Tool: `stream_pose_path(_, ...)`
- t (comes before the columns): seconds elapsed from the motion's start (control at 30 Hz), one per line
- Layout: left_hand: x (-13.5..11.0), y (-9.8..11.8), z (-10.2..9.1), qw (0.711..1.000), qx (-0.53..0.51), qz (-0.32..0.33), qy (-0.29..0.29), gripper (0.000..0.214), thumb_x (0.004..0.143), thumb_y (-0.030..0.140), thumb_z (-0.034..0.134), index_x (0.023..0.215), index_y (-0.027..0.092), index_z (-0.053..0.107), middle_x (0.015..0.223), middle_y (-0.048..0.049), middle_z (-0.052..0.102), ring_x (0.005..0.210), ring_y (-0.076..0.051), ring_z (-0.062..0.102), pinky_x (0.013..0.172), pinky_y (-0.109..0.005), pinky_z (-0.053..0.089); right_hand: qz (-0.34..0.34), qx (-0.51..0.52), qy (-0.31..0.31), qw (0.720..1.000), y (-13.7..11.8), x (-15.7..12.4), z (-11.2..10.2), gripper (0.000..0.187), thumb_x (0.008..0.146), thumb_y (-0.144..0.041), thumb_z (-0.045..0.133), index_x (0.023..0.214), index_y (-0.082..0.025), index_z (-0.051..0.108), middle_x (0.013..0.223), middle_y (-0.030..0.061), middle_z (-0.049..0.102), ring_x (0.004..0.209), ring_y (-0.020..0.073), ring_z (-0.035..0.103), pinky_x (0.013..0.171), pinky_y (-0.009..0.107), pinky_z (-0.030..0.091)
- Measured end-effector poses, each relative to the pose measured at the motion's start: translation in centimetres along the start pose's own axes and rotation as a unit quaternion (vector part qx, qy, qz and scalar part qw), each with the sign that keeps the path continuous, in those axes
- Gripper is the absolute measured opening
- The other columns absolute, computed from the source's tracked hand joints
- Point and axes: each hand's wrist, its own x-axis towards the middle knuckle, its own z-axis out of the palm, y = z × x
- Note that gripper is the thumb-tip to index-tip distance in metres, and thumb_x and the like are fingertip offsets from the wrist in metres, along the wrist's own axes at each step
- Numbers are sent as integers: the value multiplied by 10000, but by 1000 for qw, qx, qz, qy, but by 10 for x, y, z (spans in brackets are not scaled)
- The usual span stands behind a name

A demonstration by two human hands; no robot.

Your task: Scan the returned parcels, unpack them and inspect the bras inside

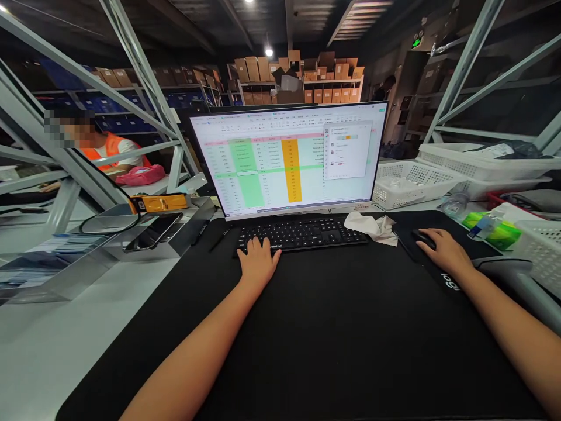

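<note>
My left hand (258, 263) rests at the left end of a black keyboard (307, 231), its fingers spread over the keys. To the right, my right hand (447, 254) lies over a dark computer mouse (421, 238), fingers curved on top of it. The mouse sits on a black mouse pad (409, 248) with white lettering. Behind the keyboard stands a monitor (272, 187) showing a spreadsheet with green and orange columns and a smaller window at its right. A crumpled white tissue (366, 225) touches the keyboard's right end.
Metal trays (100, 263) with papers and a phone (154, 231) stand left. White baskets (412, 181), a green packet (495, 231) and a grey handheld scanner (511, 269) lie right. A person in an orange vest (105, 153) sits beyond the left frame; boxes fill shelves behind.
</note>
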Motion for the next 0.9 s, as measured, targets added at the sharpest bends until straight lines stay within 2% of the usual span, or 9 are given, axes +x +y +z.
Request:
stream_pose_path(0.17, 0, 0, -2, 1000, -1, -2, -12, 570, 1003, 491, 331, 1389, 113, 514, 1449, -253, 493, 1328, -383, 447, 1056, -643, 386, -9, -7, -5, 1000, 2, 1, 2, 541, 936, -573, 420, 1343, -266, 603, 1381, 132, 515, 1203, 323, 572, 998, 480, 508)
stream_pose_path(0.33, 0, 1, -3, 1000, -7, -2, -14, 587, 999, 490, 335, 1405, 101, 504, 1453, -253, 487, 1328, -391, 440, 1059, -664, 372, -10, -4, 12, 1000, 1, 1, 2, 516, 931, -530, 444, 1312, -239, 634, 1366, 146, 526, 1206, 331, 567, 998, 481, 510)
stream_pose_path(0.9, 1, 0, -6, 999, -23, -5, -26, 584, 994, 494, 337, 1404, 112, 502, 1459, -256, 484, 1343, -396, 425, 1071, -667, 351, -18, -16, 16, 1000, 8, 4, 7, 537, 937, -550, 428, 1336, -241, 614, 1365, 158, 509, 1213, 337, 561, 979, 493, 514)
